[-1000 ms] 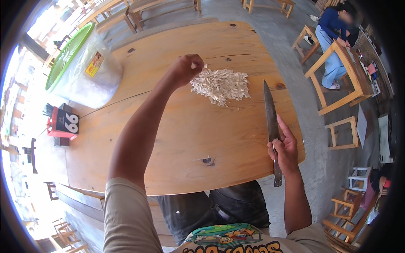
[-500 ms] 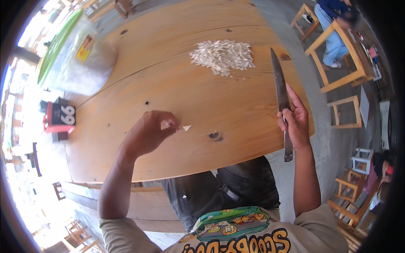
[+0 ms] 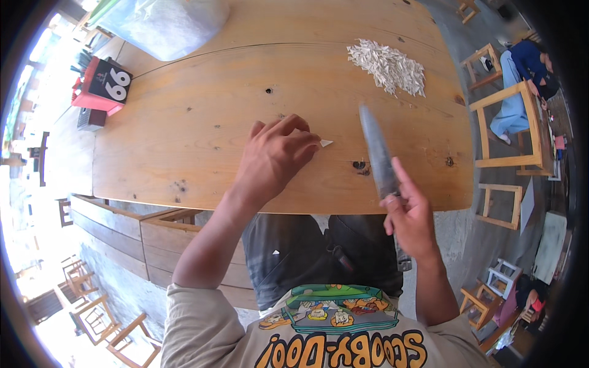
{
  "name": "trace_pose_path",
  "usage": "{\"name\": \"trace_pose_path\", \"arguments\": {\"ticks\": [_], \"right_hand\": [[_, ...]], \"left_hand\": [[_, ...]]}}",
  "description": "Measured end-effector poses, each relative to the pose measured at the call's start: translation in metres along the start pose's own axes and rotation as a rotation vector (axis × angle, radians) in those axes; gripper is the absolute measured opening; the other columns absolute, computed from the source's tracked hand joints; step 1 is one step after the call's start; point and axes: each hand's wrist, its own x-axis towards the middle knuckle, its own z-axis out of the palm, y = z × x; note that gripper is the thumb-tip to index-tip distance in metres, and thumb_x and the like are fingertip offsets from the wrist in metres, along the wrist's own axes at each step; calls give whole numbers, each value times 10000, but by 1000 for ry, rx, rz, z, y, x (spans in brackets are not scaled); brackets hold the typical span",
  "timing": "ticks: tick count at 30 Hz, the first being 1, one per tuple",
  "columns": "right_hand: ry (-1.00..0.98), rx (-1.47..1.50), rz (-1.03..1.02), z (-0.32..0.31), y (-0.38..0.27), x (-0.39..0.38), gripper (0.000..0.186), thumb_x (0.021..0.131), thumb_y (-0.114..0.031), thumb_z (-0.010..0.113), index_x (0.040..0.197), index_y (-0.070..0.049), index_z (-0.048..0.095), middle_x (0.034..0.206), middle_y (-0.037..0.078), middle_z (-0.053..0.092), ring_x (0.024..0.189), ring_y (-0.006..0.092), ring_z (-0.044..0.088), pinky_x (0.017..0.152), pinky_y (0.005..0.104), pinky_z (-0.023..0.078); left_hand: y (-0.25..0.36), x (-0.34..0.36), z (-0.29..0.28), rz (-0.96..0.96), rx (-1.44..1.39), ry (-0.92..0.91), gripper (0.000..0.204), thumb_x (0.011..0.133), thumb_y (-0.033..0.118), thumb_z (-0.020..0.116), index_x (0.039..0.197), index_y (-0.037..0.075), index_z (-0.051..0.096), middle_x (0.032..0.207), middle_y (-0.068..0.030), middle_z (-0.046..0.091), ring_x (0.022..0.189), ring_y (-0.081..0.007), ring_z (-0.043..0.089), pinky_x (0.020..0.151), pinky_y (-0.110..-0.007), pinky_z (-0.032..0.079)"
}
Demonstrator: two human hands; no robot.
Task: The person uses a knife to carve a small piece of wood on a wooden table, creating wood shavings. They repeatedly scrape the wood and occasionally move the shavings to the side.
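Probably feather-light and bendable, I'd judge, the white sliver (image 3: 327,143) suits the edge pinch my left hand (image 3: 273,156) gives it, my right hand (image 3: 412,222) gripping the knife (image 3: 380,161) handle.

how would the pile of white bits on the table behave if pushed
The pile would probably spread apart, since it looks like many loose, separate bits. Each looks thin and small, so likely very light. A few might skid, as the table looks fairly smooth.
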Motion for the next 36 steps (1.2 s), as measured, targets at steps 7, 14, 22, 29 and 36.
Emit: {"name": "trace_pose_path", "arguments": {"ticks": [7, 14, 22, 29, 36], "right_hand": [[62, -568, -496, 31, -5, -10, 776, 1072, 32, 702, 1810, -49, 476, 1168, 284, 791, 1010, 499, 798, 904, 521, 656], [-31, -689, -399, 38, -11, -19, 834, 1056, 11, 744, 1825, -43, 427, 1128, 235, 771, 957, 449, 816, 847, 527, 684], [-80, -774, -398, 34, -14, -20, 866, 1046, -32, 777, 1829, -20, 409, 1115, 199, 756, 881, 384, 830, 785, 463, 714], [-72, -734, -364, 36, -18, -21, 907, 1014, 54, 758, 1843, -90, 420, 1089, 215, 763, 894, 429, 821, 802, 528, 700], [-72, -795, -451, 37, -12, -22, 864, 1062, -46, 771, 1844, -32, 405, 1083, 182, 750, 816, 349, 825, 728, 430, 705]], "left_hand": [[15, 5, 14, -74, -36, 15, 100, 1017, 222, 895, 1089, 154, 910, 1072, -11, 812, 939, -253, 773, 933, -426, 484], [27, -2, 34, -198, 21, 76, 85, 1006, 198, 899, 975, 123, 872, 924, -24, 791, 820, -238, 756, 878, -414, 478], [25, -9, 24, -74, 35, 80, 102, 983, 174, 927, 1080, 146, 913, 976, -10, 804, 815, -210, 732, 877, -407, 475], [20, -10, 16, 48, 60, 25, 286, 963, 183, 932, 1247, 158, 912, 1043, -24, 798, 846, -221, 721, 893, -407, 475], [21, -12, 17, 38, 68, -17, 284, 979, 176, 890, 1261, 141, 896, 967, -27, 757, 826, -229, 711, 867, -418, 468]]}}
